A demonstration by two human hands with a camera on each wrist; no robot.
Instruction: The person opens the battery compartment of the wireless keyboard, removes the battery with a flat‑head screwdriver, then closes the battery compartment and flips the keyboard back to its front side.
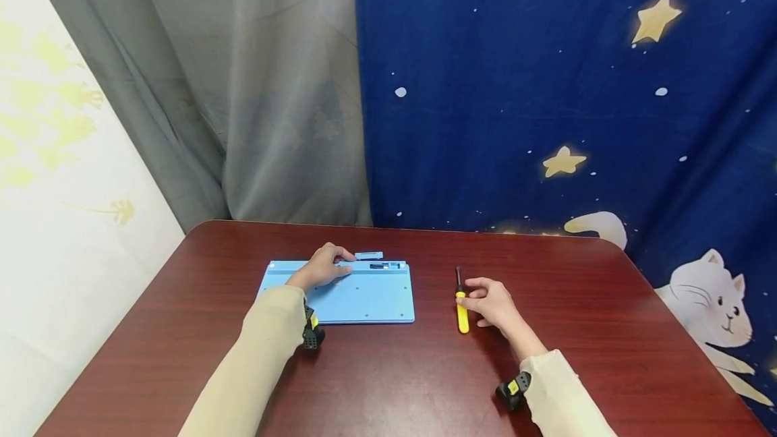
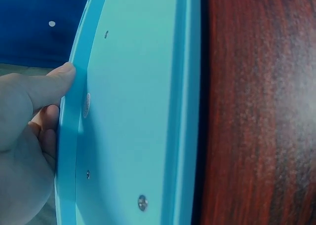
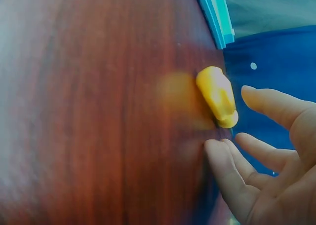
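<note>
A light blue keyboard (image 1: pixel 364 302) lies face down, small screws showing on its back. At its far edge, the left hand (image 1: pixel 324 266) holds on, the thumb over the raised strip and curled fingers behind it in the left wrist view. An open battery compartment (image 1: pixel 394 266) with a dark battery (image 1: pixel 379 266) inside sits right of that hand. The small blue battery cover (image 1: pixel 368 255) lies just behind the keyboard. Around a yellow-handled screwdriver (image 1: pixel 463 312), the right hand (image 1: pixel 493 302) has thumb and fingers spread, with gaps to the handle (image 3: pixel 217 94) in the right wrist view.
Everything lies on a reddish-brown wooden table (image 1: pixel 388 383) with rounded far corners. A grey curtain (image 1: pixel 291 86) and a blue star-patterned curtain (image 1: pixel 473 120) hang right behind its far edge. Each wrist carries a black camera.
</note>
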